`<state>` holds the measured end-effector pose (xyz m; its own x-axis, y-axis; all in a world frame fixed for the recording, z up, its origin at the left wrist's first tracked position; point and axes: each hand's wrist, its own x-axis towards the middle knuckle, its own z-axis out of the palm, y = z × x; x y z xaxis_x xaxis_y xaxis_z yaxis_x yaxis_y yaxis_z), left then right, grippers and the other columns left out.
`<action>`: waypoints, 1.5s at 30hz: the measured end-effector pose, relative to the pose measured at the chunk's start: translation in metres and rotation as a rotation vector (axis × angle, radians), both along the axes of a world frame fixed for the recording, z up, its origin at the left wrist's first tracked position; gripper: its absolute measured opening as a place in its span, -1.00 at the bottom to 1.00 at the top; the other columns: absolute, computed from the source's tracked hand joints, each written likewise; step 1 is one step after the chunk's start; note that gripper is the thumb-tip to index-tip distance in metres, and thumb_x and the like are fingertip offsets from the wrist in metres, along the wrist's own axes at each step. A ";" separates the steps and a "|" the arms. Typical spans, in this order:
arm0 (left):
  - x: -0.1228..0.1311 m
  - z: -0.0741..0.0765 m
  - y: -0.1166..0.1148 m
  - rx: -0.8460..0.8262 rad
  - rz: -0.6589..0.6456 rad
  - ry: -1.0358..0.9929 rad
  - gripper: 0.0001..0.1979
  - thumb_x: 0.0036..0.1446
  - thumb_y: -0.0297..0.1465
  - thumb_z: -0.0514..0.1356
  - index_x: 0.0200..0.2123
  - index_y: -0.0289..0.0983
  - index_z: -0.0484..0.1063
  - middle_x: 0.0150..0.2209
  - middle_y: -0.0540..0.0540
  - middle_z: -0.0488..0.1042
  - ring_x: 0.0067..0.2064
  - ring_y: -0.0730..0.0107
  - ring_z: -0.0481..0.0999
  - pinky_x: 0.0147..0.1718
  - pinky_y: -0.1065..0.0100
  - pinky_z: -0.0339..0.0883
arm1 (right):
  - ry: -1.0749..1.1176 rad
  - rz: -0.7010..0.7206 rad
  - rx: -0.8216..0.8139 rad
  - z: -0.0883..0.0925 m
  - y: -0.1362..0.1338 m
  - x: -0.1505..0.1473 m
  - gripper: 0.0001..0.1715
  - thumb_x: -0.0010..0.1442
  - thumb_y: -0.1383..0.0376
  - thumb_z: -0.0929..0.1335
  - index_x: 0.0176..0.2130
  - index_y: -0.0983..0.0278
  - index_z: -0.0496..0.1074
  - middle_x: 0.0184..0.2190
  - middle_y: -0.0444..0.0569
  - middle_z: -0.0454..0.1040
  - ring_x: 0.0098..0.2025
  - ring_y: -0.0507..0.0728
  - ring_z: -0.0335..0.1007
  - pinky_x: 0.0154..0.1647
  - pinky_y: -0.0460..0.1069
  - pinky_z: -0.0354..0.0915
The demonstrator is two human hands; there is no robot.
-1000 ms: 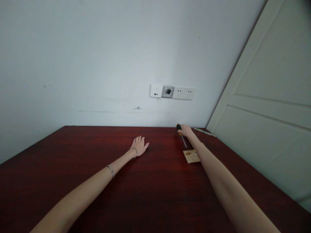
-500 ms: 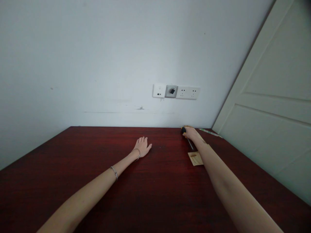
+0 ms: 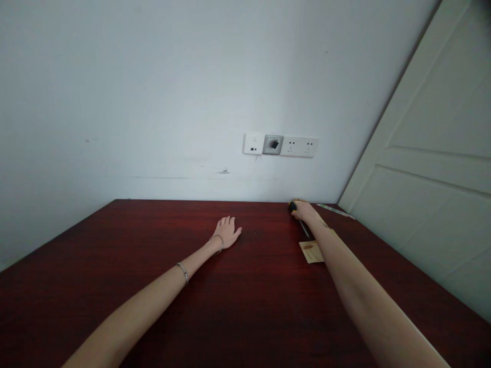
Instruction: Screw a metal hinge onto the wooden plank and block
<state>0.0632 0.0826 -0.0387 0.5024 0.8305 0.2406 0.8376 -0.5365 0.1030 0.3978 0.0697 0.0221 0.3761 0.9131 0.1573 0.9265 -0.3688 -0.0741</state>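
My left hand (image 3: pixel 229 233) lies palm down on the dark red tabletop (image 3: pixel 245 306), its fingers spread and nothing in it. Near the back edge, my right hand (image 3: pixel 305 210) has its fingers around the black and yellow handle of a screwdriver (image 3: pixel 292 206). The thin metal shaft points back towards me along the table. Just in front of its tip lies a flat tan piece (image 3: pixel 311 252) with a brown mark, partly covered by my right forearm. Something else tan shows beside my right wrist, mostly hidden.
A pale strip with green marks (image 3: pixel 334 210) lies at the back right corner. White wall sockets (image 3: pixel 299 146) and a grey socket with a black plug (image 3: pixel 273 144) sit on the wall behind. A pale panelled door (image 3: pixel 429 168) borders the table's right side.
The whole view has shifted slightly, so everything appears a little further right. Both hands keep nearly the same place and pose on the table.
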 end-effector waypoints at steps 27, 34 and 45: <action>-0.001 0.001 -0.004 -0.038 -0.008 0.032 -0.38 0.23 -0.15 -0.22 0.16 -0.51 0.08 0.20 -0.39 0.13 0.23 0.05 0.07 0.14 0.12 -0.04 | 0.085 0.188 0.057 -0.022 -0.023 -0.145 -0.60 0.19 0.16 0.18 -0.11 0.27 0.44 -0.12 0.12 0.46 -0.06 0.21 0.37 -0.17 0.02 0.27; 0.000 0.001 -0.005 -0.035 -0.002 0.057 -0.39 0.23 -0.13 -0.21 0.15 -0.48 0.12 0.21 -0.37 0.12 0.22 0.05 0.08 0.14 0.14 -0.02 | 0.087 0.192 0.108 -0.042 -0.032 -0.178 -0.51 0.21 0.14 0.17 0.04 0.29 0.34 0.01 0.18 0.37 0.03 0.34 0.23 -0.03 0.17 0.16; 0.000 0.003 -0.006 -0.058 -0.006 0.059 -0.40 0.23 -0.15 -0.18 0.15 -0.48 0.14 0.21 -0.37 0.10 0.22 0.03 0.08 0.14 0.16 -0.02 | 0.094 0.210 0.139 -0.049 -0.039 -0.177 -0.51 0.22 0.16 0.12 0.02 0.29 0.36 0.10 0.09 0.32 0.07 0.32 0.18 0.01 0.14 0.13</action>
<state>0.0635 0.0768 -0.0361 0.5189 0.8393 0.1625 0.8401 -0.5358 0.0848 0.2212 0.0306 -0.0271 0.1995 0.9448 0.2600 0.9684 -0.1495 -0.1998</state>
